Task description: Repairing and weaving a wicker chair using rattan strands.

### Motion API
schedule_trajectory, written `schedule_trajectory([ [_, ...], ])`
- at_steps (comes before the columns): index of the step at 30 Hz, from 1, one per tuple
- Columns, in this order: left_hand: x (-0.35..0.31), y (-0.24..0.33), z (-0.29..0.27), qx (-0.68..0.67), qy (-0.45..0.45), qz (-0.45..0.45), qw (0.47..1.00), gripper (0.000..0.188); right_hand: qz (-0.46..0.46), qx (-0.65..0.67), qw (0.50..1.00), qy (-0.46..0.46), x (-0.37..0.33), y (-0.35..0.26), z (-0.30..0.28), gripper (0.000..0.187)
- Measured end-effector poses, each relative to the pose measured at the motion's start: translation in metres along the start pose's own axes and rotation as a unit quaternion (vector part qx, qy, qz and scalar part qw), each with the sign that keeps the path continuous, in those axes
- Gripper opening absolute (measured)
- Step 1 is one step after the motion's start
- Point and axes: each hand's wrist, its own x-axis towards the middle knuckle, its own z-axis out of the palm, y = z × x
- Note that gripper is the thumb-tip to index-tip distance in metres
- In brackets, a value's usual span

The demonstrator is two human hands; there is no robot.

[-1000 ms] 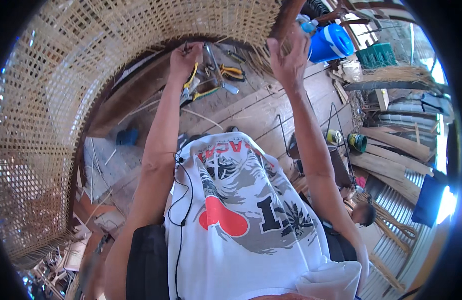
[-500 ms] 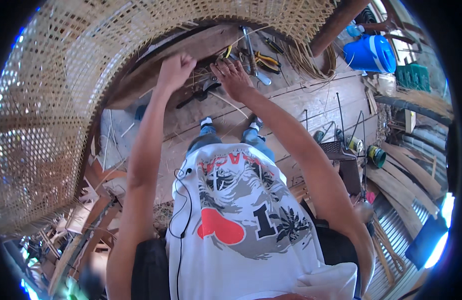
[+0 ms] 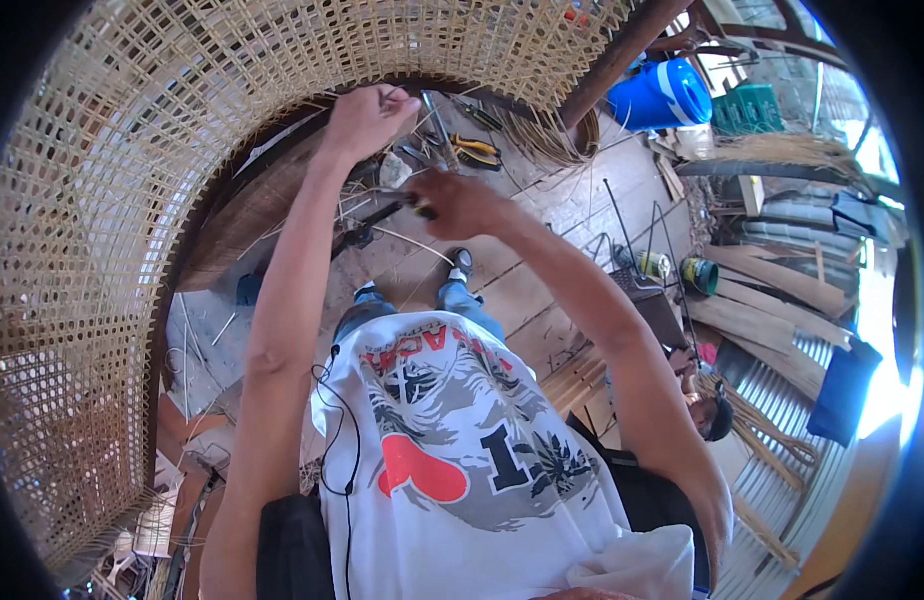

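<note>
A large woven cane panel (image 3: 112,250) with a dark wooden frame arches over the left and far side. My left hand (image 3: 367,122) is closed at the panel's far edge; what its fingers hold, if anything, is hidden. Closer to me and to its right, my right hand (image 3: 462,207) is closed around a tool with a black-and-yellow handle (image 3: 420,206). Its working end is too blurred to name. Pliers with yellow-and-black handles (image 3: 474,150) lie beyond the right hand. A pale lump (image 3: 394,170) sits between the hands.
A coil of cane strands (image 3: 572,142) lies at the far right, near a blue drink cooler (image 3: 664,96). Tins (image 3: 700,274) and wooden boards (image 3: 772,280) are on the right. Another person (image 3: 704,412) is at lower right. A thick wooden pole (image 3: 622,60) slants across the top.
My right hand has pulled back from the tools toward me and closed on the black-and-yellow-handled tool. My left hand is slightly farther up and right. The whole view has shifted.
</note>
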Motion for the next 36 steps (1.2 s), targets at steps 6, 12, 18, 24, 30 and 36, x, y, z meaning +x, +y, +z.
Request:
schedule_trajectory([
  [6,0.019,-0.004,0.087,-0.043,-0.031,-0.014,0.998,0.048,0.127,-0.02,0.982,0.136,-0.098,0.093,-0.096,0.08],
  [12,0.025,-0.038,0.132,-0.069,0.071,-0.115,0.988,0.051,0.152,-0.058,0.978,0.127,-0.068,0.054,-0.153,0.061],
  [18,0.025,-0.031,0.143,-0.153,0.115,-0.138,0.972,0.047,0.204,-0.147,0.963,0.1,-0.029,0.049,-0.154,0.066],
  [24,0.033,-0.068,0.163,-0.258,0.141,-0.136,0.946,0.041,0.179,-0.187,0.963,0.071,-0.007,0.029,-0.167,0.067],
  [30,0.024,-0.027,0.134,-0.2,0.143,-0.143,0.959,0.043,0.2,-0.201,0.956,0.073,-0.005,0.029,-0.165,0.065],
  [36,0.019,-0.012,0.125,-0.191,0.14,-0.159,0.959,0.047,0.196,-0.202,0.953,0.109,-0.002,0.033,-0.16,0.064],
])
